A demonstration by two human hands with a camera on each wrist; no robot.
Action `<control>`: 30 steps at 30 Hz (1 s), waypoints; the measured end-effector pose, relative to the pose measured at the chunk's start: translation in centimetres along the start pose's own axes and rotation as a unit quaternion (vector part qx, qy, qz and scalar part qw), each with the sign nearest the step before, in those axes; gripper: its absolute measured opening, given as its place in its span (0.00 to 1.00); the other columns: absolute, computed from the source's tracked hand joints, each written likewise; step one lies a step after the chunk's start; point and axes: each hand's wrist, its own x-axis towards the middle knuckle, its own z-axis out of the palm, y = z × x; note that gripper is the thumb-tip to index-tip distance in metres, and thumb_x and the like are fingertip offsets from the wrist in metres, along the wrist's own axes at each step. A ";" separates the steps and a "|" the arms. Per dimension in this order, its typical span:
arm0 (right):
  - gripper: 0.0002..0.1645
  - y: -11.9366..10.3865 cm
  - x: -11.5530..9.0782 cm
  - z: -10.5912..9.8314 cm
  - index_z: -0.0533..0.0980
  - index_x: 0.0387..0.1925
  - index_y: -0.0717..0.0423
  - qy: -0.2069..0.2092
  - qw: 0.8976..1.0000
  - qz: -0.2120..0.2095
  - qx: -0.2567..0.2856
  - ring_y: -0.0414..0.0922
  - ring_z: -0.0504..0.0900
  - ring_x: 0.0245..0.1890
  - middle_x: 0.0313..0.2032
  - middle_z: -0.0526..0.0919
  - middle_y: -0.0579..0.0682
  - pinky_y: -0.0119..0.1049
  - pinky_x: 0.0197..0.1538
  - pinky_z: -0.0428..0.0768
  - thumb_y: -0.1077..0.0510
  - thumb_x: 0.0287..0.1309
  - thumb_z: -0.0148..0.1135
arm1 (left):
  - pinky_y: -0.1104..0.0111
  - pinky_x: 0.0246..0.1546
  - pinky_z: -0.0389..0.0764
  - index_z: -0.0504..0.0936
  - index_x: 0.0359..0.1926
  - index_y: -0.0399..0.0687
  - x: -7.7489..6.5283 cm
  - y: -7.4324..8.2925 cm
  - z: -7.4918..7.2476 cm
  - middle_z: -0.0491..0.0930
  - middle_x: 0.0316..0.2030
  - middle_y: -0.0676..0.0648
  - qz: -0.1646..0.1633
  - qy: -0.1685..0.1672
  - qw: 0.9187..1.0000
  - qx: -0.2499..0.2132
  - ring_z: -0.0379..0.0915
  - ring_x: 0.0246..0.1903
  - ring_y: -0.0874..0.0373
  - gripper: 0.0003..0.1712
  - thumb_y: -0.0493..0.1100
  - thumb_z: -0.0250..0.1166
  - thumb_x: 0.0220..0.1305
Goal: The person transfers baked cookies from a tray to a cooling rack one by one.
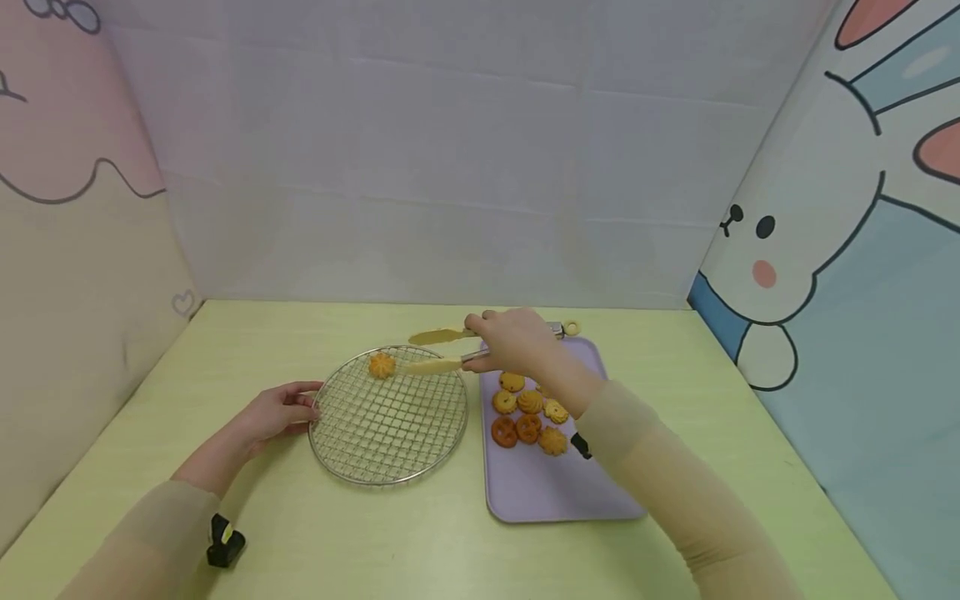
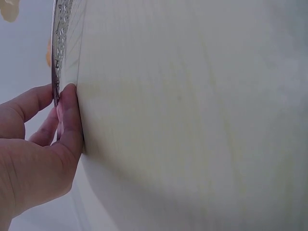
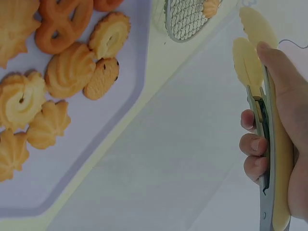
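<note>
My left hand (image 1: 279,414) pinches the left rim of a round wire cooling rack (image 1: 386,429); in the left wrist view the thumb and fingers (image 2: 72,115) meet at its edge. A star-shaped cookie (image 1: 382,365) lies near the rack's back edge. Gripped in my right hand (image 1: 517,340) is a pair of tongs (image 1: 435,367) with cream-coloured tips and metal arms. The tips stand apart with nothing between them, over the rack's back right side. The right wrist view shows the thumb and fingers wrapped round the tongs (image 3: 264,120).
A lilac tray (image 1: 555,496) right of the rack carries several cookies (image 1: 530,402), pretzel-shaped ones (image 1: 504,432) among them. My right forearm covers part of it. The light yellow table (image 1: 337,542) is bordered by a white back wall (image 1: 450,208) and printed side panels.
</note>
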 end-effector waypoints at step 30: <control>0.34 7.0 -12.6 -0.9 0.77 0.46 0.47 0.100 0.995 -0.017 -0.004 0.36 0.62 0.14 0.27 0.76 0.41 0.28 0.17 0.62 0.32 0.41 0.69 | 0.70 0.42 0.80 0.54 0.69 0.30 -0.1 0.0 -0.2 0.68 0.42 0.45 0.008 -0.005 1.000 0.013 0.71 0.39 0.63 0.37 0.33 0.61 0.63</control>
